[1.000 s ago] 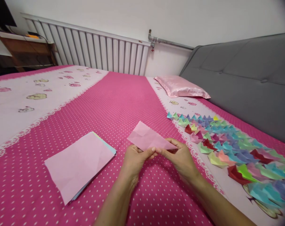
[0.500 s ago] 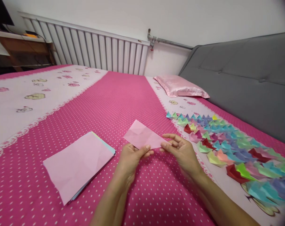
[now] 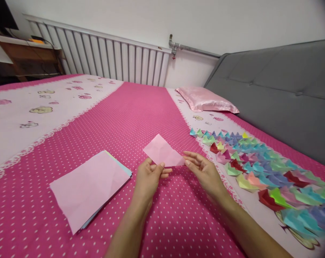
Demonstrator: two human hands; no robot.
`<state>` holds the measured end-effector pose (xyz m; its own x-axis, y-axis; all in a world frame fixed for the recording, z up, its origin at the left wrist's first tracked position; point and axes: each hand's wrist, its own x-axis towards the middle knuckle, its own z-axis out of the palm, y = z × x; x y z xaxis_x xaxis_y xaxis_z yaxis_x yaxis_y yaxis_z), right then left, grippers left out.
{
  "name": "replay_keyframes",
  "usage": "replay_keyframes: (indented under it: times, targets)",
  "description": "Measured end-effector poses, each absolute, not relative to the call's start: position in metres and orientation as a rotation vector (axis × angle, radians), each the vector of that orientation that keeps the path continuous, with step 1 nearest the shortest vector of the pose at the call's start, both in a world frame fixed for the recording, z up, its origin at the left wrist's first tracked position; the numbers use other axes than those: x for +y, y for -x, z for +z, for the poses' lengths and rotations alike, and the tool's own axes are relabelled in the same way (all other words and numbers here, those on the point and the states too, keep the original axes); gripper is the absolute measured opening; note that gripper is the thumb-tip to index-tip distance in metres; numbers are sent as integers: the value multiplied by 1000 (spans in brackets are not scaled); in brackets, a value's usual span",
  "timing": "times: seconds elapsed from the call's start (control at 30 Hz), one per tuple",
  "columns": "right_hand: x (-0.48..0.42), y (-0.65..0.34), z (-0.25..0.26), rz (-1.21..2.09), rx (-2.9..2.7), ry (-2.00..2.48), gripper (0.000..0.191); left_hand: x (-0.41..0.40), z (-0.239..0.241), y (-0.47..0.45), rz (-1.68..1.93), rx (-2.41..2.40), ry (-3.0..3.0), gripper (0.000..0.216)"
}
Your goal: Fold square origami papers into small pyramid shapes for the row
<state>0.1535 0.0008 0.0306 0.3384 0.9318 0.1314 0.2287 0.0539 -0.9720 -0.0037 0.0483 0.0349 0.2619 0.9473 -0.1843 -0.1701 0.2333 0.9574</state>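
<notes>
A folded pink paper (image 3: 162, 152) is held just above the pink dotted bedspread (image 3: 130, 114). My left hand (image 3: 150, 175) pinches its near edge between thumb and fingers. My right hand (image 3: 202, 172) touches the paper's right end with its fingertips, fingers loosely curled around that end. To the left lies a stack of square paper sheets (image 3: 91, 186), pink on top with blue and green edges showing beneath.
Several folded paper boats in many colours (image 3: 259, 168) lie in rows on the right of the bed. A pink satin pillow (image 3: 206, 99) lies by the grey headboard (image 3: 280, 93). A white radiator (image 3: 103, 57) lines the far wall.
The pink paper has shrunk in visible width and tipped up as my hands moved slightly apart. My right hand slid along to the paper's right end.
</notes>
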Motion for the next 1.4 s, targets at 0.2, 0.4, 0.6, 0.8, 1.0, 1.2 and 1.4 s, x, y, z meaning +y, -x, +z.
replay_keyframes:
  times: [0.2, 0.4, 0.6, 0.8, 1.0, 1.2, 1.4]
  targets:
    - [-8, -146, 35, 353, -1307, 1457, 58, 45, 22, 5, 1352, 1223, -1636, 14]
    - [-16, -134, 34, 319, -1530, 1258, 70, 43, 15, 6, 1757, 1024, -2085, 19]
    - [-12, -144, 33, 309, -1556, 1269, 28, 38, 23, 4, 1654, 812, -1967, 21]
    - [-12, -146, 35, 324, -1424, 1331, 16, 35, 37, 2, 1342, 805, -1195, 36]
    - [-11, -144, 31, 351, -1532, 1277, 16, 45, 34, 5, 859, 726, -744, 41]
    - [-8, -144, 30, 338, -1650, 1292, 17, 46, 31, 8, 887, 738, -844, 31]
    - [-6, -144, 31, 344, -1682, 1298, 18, 46, 32, 7, 858, 760, -882, 32]
